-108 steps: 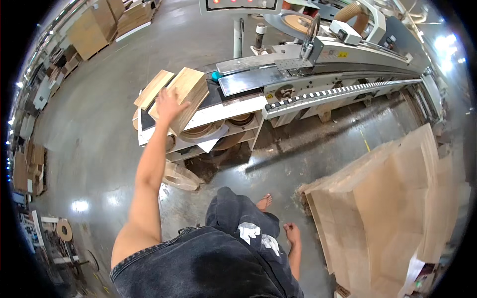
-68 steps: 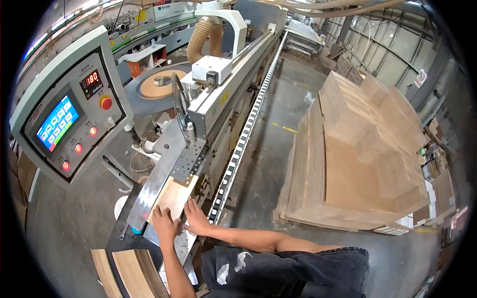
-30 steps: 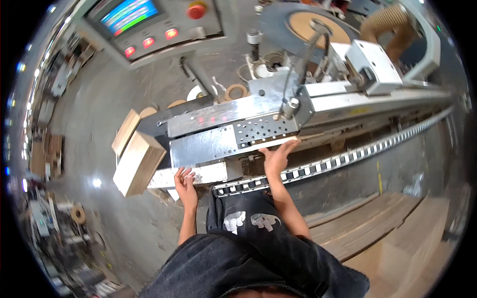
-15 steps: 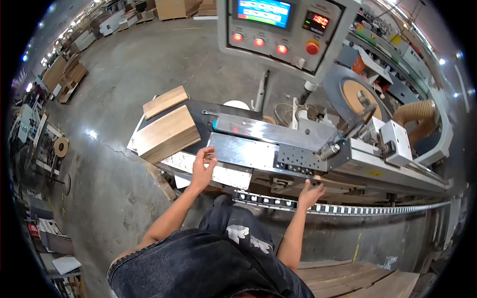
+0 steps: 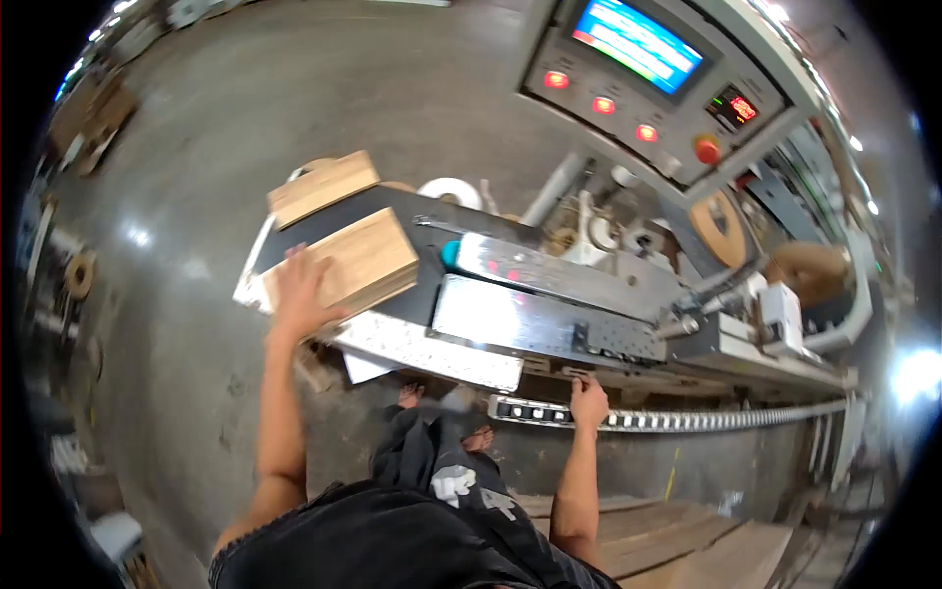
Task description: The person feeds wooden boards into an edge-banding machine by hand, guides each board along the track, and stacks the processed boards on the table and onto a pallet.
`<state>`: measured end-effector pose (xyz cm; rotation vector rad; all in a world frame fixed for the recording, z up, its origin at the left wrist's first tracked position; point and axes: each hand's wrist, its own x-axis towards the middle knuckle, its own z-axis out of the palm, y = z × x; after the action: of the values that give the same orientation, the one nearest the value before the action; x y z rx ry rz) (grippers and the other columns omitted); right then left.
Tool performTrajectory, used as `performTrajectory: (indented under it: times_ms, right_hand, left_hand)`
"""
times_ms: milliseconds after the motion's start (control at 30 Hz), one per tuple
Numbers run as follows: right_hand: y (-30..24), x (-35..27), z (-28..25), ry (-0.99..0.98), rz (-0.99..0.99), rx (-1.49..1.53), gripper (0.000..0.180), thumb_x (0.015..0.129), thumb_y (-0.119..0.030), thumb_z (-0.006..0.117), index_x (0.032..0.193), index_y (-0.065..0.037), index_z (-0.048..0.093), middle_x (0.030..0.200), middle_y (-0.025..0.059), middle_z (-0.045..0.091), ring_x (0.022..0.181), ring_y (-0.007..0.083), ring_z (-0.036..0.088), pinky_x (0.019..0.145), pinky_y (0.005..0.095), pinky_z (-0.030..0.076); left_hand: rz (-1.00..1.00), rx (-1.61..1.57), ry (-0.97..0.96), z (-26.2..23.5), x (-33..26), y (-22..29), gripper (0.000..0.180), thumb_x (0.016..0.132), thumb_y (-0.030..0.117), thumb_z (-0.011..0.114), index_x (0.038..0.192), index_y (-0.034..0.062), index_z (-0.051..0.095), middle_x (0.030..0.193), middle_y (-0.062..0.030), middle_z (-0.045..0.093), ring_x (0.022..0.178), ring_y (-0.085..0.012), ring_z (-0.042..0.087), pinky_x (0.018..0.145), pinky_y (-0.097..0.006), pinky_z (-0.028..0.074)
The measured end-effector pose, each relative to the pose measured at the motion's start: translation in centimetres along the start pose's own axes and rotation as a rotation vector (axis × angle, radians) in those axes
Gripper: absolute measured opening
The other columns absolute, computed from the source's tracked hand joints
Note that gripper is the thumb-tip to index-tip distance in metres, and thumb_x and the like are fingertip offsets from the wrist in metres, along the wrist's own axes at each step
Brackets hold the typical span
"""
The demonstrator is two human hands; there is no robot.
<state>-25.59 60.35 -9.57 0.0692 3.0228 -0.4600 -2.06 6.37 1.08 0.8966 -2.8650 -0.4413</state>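
My left hand [image 5: 302,294] lies over the near left end of a stack of light wooden boards [image 5: 368,257], fingers spread on the top board and thumb toward its near side. The stack rests on the dark left end of the machine's table [image 5: 417,294]. My right hand [image 5: 589,401] is curled closed at the machine's front edge, just above the roller track [image 5: 677,421]; whatever its fingers may hold is hidden. Between the hands runs a shiny metal plate [image 5: 505,309] beside a long metal guide [image 5: 559,270].
Another, smaller pile of boards [image 5: 324,188] lies behind the stack. A control panel [image 5: 677,79] with a lit screen and red buttons overhangs the far right. Long planks [image 5: 677,535] lie low at the near right. A white roll [image 5: 451,191] sits behind the table.
My left hand has moved left from beside the metal plate onto the board stack. My right hand has curled its fingers at the machine's front edge. The view has turned and shifted.
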Motion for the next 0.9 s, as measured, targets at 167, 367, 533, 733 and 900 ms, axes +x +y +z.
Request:
performTrajectory:
  times_ms: [167, 367, 533, 733, 900]
  right_hand:
    - [-1.5, 0.4, 0.1, 0.035, 0.052, 0.013, 0.032, 0.097, -0.038, 0.069, 0.113, -0.011, 0.077, 0.104, 0.0174, 0.078, 0.101, 0.0417, 0.072, 0.088, 0.0517, 0.057]
    - [-1.1, 0.4, -0.7, 0.069, 0.090, 0.051, 0.031, 0.097, -0.036, 0.070, 0.111, -0.010, 0.075, 0.102, 0.0189, 0.077, 0.099, 0.0418, 0.073, 0.086, 0.0516, 0.057]
    - [-0.6, 0.2, -0.5, 0.147, 0.075, 0.073, 0.029, 0.098, -0.034, 0.069, 0.112, -0.009, 0.075, 0.101, 0.0189, 0.077, 0.098, 0.0415, 0.072, 0.085, 0.0515, 0.057]
    - [-1.2, -0.4, -1.0, 0.142, 0.078, 0.085, 0.027, 0.097, -0.029, 0.068, 0.112, -0.008, 0.075, 0.098, 0.0190, 0.077, 0.094, 0.0394, 0.073, 0.083, 0.0492, 0.058]
    - [-1.3, -0.3, -0.6, 0.174, 0.101, 0.108, 0.026, 0.096, -0.031, 0.068, 0.110, -0.011, 0.077, 0.099, 0.0167, 0.078, 0.095, 0.0382, 0.073, 0.084, 0.0492, 0.058]
  left_hand:
    - [0.041, -0.095, 0.017, -0.9, 0.9, -1.6, 0.098, 0.056, 0.030, 0.092, 0.147, 0.0213, 0.058, 0.163, -0.0221, 0.034, 0.152, -0.0447, 0.029, 0.125, -0.056, 0.023]
    - [0.075, -0.114, 0.021, -3.6, 2.1, 0.8, 0.082, 0.049, 0.026, 0.090, 0.127, 0.0161, 0.067, 0.145, -0.0179, 0.051, 0.137, -0.0410, 0.044, 0.115, -0.051, 0.037]
    - [0.178, -0.183, 0.088, -6.2, 2.9, 3.3, 0.077, 0.048, 0.027, 0.091, 0.120, 0.0136, 0.069, 0.144, -0.0200, 0.052, 0.134, -0.0424, 0.048, 0.108, -0.052, 0.045]
    - [0.559, -0.173, 0.007, -1.4, 1.6, 12.2, 0.079, 0.049, 0.039, 0.095, 0.121, 0.0161, 0.070, 0.144, -0.0217, 0.051, 0.134, -0.0442, 0.046, 0.114, -0.055, 0.036]
    - [0.750, -0.149, -0.113, 7.0, 1.8, 18.9, 0.083, 0.051, 0.046, 0.094, 0.126, 0.0205, 0.070, 0.146, -0.0214, 0.050, 0.135, -0.0444, 0.043, 0.115, -0.060, 0.032]
